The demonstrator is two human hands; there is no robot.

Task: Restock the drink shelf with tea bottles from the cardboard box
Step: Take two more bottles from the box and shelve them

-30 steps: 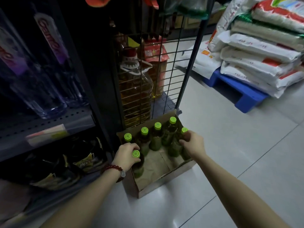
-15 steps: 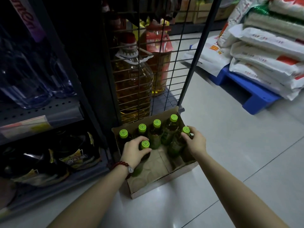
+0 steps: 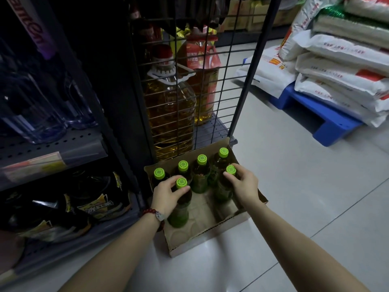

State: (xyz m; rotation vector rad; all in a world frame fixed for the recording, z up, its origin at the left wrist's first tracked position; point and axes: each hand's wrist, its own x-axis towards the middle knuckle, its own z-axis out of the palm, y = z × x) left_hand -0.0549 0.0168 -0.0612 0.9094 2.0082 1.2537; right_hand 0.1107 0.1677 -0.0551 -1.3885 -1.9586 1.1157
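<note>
An open cardboard box (image 3: 210,237) sits on the floor against the shelving. Several green-capped tea bottles stand in it. My left hand (image 3: 165,197) grips the neck of the nearest left tea bottle (image 3: 179,213), which is raised above the box floor. My right hand (image 3: 245,185) is closed around the neck of the right front tea bottle (image 3: 223,190). Three more bottles (image 3: 201,175) and one at the back right stand untouched behind. The drink shelf (image 3: 52,144) at the left holds clear bottles.
A wire rack (image 3: 210,91) right behind the box holds big oil jugs (image 3: 170,110). Dark snack bags (image 3: 92,201) fill the lower shelf. White rice sacks (image 3: 336,66) are stacked on a blue pallet (image 3: 328,127) at the right. Pale tiled floor (image 3: 284,197) lies to the right.
Both hands have tightened on their bottles. The left bottle has come up out of its spot, and the view has tilted and moved closer.
</note>
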